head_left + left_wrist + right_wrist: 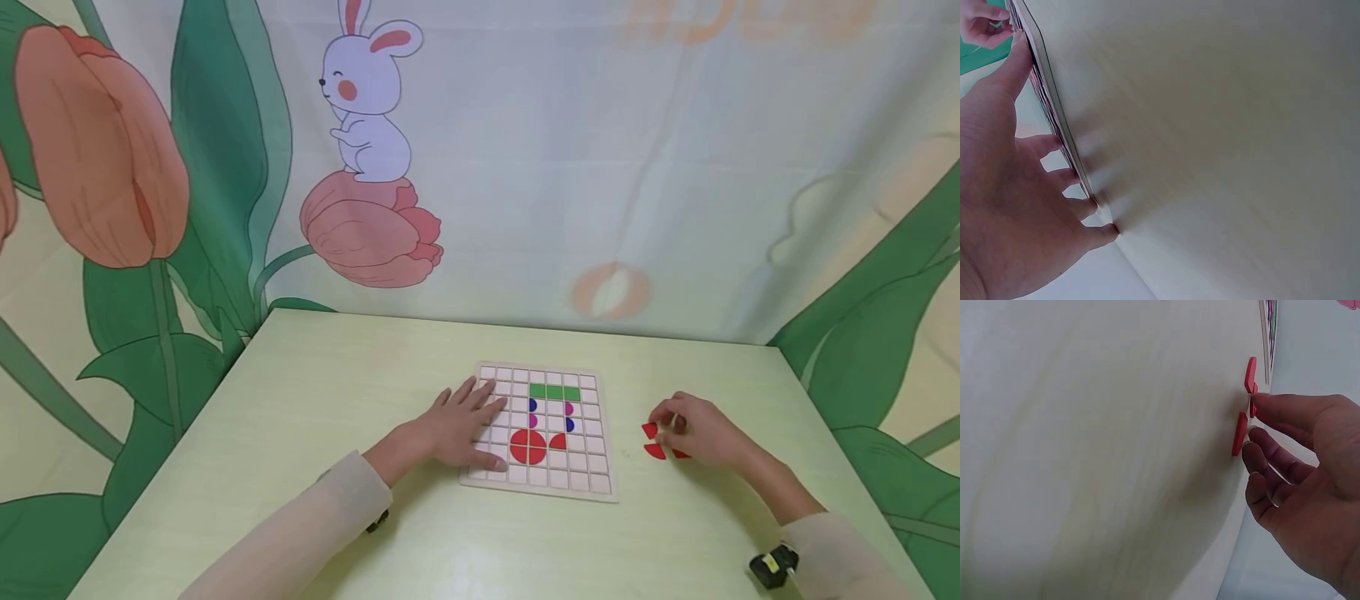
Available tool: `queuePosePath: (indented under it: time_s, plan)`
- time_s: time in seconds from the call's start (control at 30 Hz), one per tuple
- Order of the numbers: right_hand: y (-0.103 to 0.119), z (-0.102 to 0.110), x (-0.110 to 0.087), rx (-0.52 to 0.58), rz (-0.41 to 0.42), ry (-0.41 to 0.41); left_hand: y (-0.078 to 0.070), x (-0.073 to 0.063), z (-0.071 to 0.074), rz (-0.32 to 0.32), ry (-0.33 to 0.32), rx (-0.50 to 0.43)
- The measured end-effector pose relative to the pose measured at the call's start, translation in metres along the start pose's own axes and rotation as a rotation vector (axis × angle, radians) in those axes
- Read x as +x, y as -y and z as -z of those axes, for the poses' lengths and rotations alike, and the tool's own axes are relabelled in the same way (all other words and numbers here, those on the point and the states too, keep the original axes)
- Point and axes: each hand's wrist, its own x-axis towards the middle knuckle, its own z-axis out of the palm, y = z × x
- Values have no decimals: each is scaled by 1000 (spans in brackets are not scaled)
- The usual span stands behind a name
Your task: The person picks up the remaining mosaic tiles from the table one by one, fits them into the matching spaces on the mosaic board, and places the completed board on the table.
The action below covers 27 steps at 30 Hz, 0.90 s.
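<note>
My left hand (461, 425) lies spread over the left side of a wooden grid board (540, 495), fingers straight and the thumb along its lower part. On the board are a row of green squares (554, 392), small blue and magenta half-discs, a red disc of quarter pieces (528, 447) and a single red quarter piece (558, 442). Right of the board, my right hand (697, 425) has thumb and index finger at a red quarter piece (649, 431), pinching it. Two more red pieces (655, 451) lie beside and under the hand; the right wrist view shows one red piece (1239, 434) near the curled fingers.
The pale tabletop (337, 375) runs back to a curtain (525, 167) printed with a rabbit and tulips. A small black device (772, 567) sits at the right sleeve, another (377, 522) below the left sleeve.
</note>
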Motion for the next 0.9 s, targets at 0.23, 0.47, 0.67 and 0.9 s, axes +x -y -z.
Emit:
queuePosePath:
  time_s: [0.23, 0.47, 0.67, 0.9]
  plan:
    - [6, -2, 2, -10, -7, -13, 0, -1, 3, 9, 0, -7]
    - [10, -4, 2, -34, -26, -2, 1, 0, -1, -2, 3, -12]
    - [8, -5, 1, -27, -26, -17, 1, 0, -1, -3, 0, -2]
    - [12, -4, 0, 21, -45, -13, 1, 1, 1, -4, 6, 1]
